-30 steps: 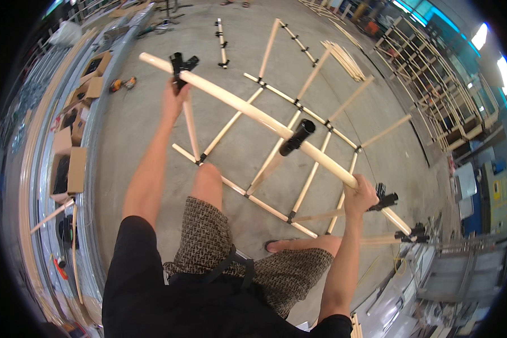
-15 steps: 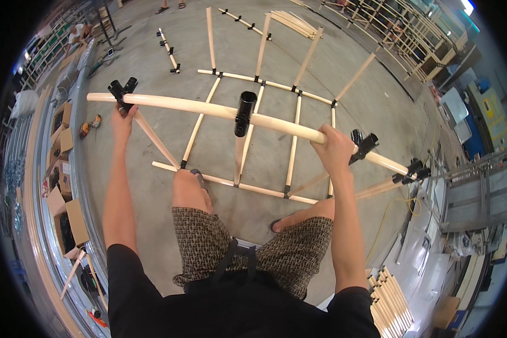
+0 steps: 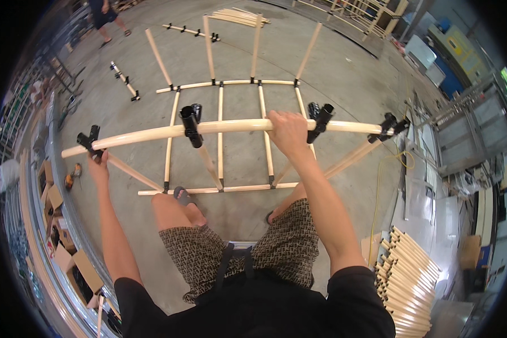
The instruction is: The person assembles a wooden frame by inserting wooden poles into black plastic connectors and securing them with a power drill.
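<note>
A long cream-coloured tube [image 3: 152, 135] runs across in front of me, at the top of the near uprights. My right hand [image 3: 289, 132] wraps over it from above, just left of one black pipe joint [image 3: 321, 124]. At the tube's left end my left hand [image 3: 98, 166] is closed on another black pipe joint [image 3: 88, 141], where a slanting upright [image 3: 135, 172] meets the tube; its fingers are partly hidden. A third black joint [image 3: 190, 127] sits between my hands, and more joints [image 3: 388, 128] cluster at the right end. Below lies the floor-level tube frame [image 3: 197, 190].
Several uprights [image 3: 208, 48] rise from the frame's far side. Two tubes with joints [image 3: 125, 81] lie farther off. A tube stack [image 3: 405, 281] is at lower right, with a yellow cable [image 3: 377, 186] nearby. Open cartons [image 3: 84, 276] line the left. Another person's legs [image 3: 112, 25] show far left.
The view has shifted, so the frame appears farther left. In the picture, the long tube's left end is lower and its right end higher. Both hands keep their hold. More of the other person shows.
</note>
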Tool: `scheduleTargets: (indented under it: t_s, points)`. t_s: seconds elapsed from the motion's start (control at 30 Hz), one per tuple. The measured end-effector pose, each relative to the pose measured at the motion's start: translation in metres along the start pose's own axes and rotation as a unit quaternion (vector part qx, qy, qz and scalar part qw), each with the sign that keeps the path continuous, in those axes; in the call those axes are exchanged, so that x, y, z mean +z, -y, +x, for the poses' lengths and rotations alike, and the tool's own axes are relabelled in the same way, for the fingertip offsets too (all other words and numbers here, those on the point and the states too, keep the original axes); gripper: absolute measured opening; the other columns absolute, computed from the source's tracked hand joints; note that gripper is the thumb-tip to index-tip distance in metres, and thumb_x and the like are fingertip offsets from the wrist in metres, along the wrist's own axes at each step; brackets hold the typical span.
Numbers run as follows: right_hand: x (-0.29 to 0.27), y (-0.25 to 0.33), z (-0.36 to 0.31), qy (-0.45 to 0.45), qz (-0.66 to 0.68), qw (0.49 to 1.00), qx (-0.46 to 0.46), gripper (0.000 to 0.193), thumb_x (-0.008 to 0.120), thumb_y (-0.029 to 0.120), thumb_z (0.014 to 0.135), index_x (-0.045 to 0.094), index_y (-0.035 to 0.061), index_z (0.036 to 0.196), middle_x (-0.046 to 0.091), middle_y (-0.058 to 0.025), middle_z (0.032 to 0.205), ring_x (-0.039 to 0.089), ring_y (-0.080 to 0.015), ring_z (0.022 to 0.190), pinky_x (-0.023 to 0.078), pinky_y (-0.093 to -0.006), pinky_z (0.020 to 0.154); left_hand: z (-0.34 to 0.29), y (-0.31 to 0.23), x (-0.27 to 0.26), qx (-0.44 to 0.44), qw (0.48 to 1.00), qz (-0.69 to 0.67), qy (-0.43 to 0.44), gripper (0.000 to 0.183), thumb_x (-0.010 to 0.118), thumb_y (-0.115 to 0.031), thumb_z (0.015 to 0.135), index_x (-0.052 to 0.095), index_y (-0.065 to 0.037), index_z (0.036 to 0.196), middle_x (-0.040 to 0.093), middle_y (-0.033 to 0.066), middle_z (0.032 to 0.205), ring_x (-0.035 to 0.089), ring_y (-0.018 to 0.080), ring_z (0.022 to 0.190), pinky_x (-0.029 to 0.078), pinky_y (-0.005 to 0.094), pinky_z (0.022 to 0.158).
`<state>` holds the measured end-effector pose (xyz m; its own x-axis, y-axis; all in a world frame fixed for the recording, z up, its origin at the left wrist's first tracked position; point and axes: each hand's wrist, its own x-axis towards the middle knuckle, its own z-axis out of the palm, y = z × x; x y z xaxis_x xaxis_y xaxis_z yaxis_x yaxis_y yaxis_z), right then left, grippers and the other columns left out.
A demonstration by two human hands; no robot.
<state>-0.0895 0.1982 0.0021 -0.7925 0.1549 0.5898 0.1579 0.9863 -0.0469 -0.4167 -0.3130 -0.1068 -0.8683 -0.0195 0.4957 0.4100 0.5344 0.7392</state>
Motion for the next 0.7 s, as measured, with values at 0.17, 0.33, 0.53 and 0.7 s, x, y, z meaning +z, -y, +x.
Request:
scheduleTargets:
  t_s: [0.17,0.33,0.53,0.7]
  points:
    - [0.008,-0.003,-0.003,-0.058,-0.013,0.998,-0.007,0.013,0.070,0.014,0.068,0.058,0.0103,0.068,0.060,-0.0062,0.064,0.061,-0.0257,0.062,0.042,-0.0393,0.058,-0.006,-0.105,-0.027,-0.065,0.955,0.242,0.160,0.052,0.071,-0.031,0.088,0.059,0.006,0.122,0.067,0.0202,0.115,0.066,0.0256,0.107,0.049,0.0360,0.092]
    - [0.002,0.001,0.000,0.049,-0.023,0.998,0.033,0.011,0.069,0.015,0.067,0.060,0.0102,0.068,0.060,-0.0076,0.063,0.061,-0.0256,0.061,0.043,-0.0390,0.057,-0.041,-0.258,-0.001,0.113,0.971,0.024,0.207,0.045,0.066,-0.029,0.091,0.061,0.004,0.120,0.068,0.0186,0.114,0.066,0.0289,0.107,0.048,0.0374,0.095]
    - [0.003,0.001,-0.001,0.022,-0.014,0.999,0.031,0.012,0.071,0.016,0.065,0.061,0.0103,0.069,0.062,-0.0081,0.064,0.063,-0.0270,0.066,0.044,-0.0396,0.062,-0.043,-0.284,0.088,0.151,0.899,0.079,0.404,0.055,0.079,-0.043,0.076,0.067,-0.002,0.109,0.069,0.0179,0.092,0.068,0.0315,0.087,0.049,0.0406,0.074]
    - [0.016,0.010,-0.007,-0.057,-0.015,0.998,0.037,0.012,0.071,0.014,0.064,0.060,0.0105,0.069,0.063,-0.0065,0.067,0.064,-0.0264,0.070,0.044,-0.0387,0.064,-0.066,-0.284,0.088,0.208,0.898,0.177,0.346,0.059,0.086,-0.052,0.058,0.071,-0.005,0.090,0.066,0.0162,0.078,0.063,0.0358,0.075,0.046,0.0433,0.066]
